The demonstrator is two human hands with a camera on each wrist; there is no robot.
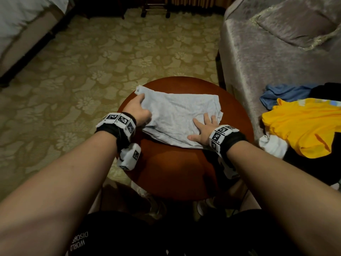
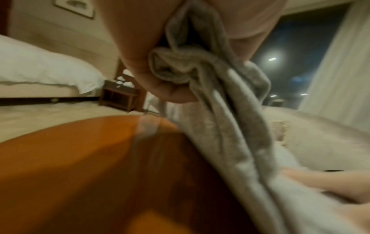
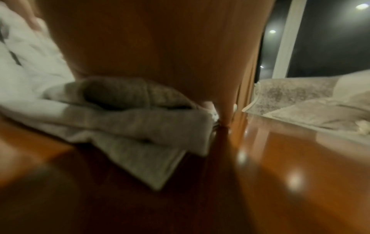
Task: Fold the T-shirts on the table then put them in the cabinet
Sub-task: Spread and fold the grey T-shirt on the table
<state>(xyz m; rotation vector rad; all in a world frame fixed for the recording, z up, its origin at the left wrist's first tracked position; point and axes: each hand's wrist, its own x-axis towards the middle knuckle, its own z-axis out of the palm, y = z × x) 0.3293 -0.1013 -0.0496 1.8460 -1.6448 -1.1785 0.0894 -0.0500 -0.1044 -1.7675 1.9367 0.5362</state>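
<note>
At the far left stands one bed with white linen [image 1: 22,17], its edge running along the patterned beige carpet [image 1: 88,58]. The person's two forearms reach forward, each wearing one black wristband with white black-patterned marker blocks. The left hand [image 1: 137,111] grips a bunched fold of the single pale grey cotton T-shirt [image 1: 180,115] at its left edge; the left wrist view shows the cloth gathered between curled fingers [image 2: 164,88]. The shirt lies partly folded on the far half of the one round reddish-brown wooden table [image 1: 177,172]. The right hand [image 1: 203,131] lies flat on the shirt's near right corner, fingers spread and straight, holding nothing. Low in the head view, white letters on the person's black garment [image 1: 81,239] read "WORLD" and "DISOR", the rest cut off. To the right, on the grey upholstered sofa [image 1: 258,58] with one matching cushion [image 1: 295,23], lies a heap of unfolded clothes: one blue [image 1: 284,95], one yellow [image 1: 302,124], one white [image 1: 273,145], and black cloth beside them whose count cannot be told.
</note>
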